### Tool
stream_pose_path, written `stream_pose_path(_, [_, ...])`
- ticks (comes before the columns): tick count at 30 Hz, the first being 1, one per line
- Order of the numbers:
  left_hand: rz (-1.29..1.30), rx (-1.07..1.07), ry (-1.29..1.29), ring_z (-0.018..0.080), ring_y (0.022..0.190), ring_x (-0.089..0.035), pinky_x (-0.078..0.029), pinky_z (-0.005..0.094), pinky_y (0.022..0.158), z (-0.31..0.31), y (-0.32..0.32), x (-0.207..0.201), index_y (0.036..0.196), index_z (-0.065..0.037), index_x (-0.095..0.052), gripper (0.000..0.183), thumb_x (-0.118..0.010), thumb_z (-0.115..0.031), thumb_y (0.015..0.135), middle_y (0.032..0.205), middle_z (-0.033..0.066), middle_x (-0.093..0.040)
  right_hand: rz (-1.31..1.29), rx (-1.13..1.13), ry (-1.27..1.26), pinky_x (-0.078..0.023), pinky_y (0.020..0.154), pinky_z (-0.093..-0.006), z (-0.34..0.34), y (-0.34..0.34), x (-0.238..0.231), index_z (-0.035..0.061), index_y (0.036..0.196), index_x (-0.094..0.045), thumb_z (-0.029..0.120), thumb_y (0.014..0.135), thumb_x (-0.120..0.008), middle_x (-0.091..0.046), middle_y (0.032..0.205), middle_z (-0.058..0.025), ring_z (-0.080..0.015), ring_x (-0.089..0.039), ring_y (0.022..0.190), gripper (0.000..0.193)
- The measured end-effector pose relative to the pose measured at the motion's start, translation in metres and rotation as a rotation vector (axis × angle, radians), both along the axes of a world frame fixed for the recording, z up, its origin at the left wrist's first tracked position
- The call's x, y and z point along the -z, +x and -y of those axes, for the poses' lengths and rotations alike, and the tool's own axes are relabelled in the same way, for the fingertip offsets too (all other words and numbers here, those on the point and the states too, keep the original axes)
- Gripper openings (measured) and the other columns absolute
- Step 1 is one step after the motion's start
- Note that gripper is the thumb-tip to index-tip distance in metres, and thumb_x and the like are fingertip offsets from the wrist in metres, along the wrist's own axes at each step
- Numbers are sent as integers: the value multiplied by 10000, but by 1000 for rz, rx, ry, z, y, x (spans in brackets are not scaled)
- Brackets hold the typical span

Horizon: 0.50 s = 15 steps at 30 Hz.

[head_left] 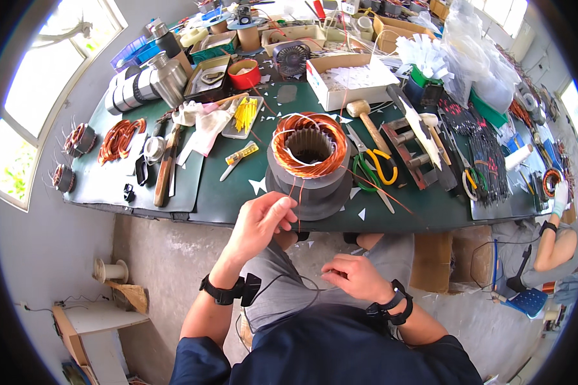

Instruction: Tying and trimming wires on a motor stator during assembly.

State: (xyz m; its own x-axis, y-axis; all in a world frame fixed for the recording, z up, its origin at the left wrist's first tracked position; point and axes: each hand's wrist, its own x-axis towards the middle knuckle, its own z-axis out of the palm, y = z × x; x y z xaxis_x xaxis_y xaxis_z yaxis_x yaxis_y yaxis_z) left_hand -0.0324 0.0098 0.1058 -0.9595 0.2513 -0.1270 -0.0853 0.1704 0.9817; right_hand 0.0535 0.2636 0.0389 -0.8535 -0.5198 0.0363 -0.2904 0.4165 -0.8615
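A motor stator [309,149] wound with orange copper wire stands upright on a grey round stand [309,192] near the table's front edge. White ties and thin loose leads show on its winding. Just in front of the stand, my left hand [263,221] is closed, thumb against fingers, where a thin copper wire [293,188] runs down from the winding to the fingertips. My right hand [358,277] hovers over my lap with its fingers curled together; whatever they may hold is too small to make out.
Right of the stand lie green-handled scissors [366,173], yellow-handled scissors [385,167] and a mallet [366,122]. A yellow-handled knife [241,154] and copper coils [119,141] lie to the left. Behind stands a white box [350,83] of paper pieces. A co-worker's gloved hand [560,196] shows far right.
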Motion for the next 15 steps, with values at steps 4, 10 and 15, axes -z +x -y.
stream_pose_path(4, [56,-6,-36,77,619,-606,-496,227,573,-9,-3,-2,988,34,-704,274,-572,-199,1046,736,43,-678,-26,53,-15,-492,628,-366,-9,-2,-1,34,992,-731,149,896,-734,-659,829,-100,-261,-632,695,150])
stream_pose_path(10, [-273,-231,-25,71,733,-634,-495,218,621,40,-30,-17,1095,15,-690,281,-582,-239,1044,853,46,-709,64,343,-201,-496,629,-273,-36,-27,-15,7,1097,-694,92,982,-640,-687,880,-67,-117,-623,696,153])
stream_pose_path(15, [-347,-241,-228,79,765,-631,-495,224,637,49,-90,-31,1190,-9,-662,244,-584,-153,1010,894,35,-690,147,471,-607,-533,573,-221,-41,-84,-47,-9,1200,-649,159,1058,-548,-694,900,-71,-74,-628,636,242])
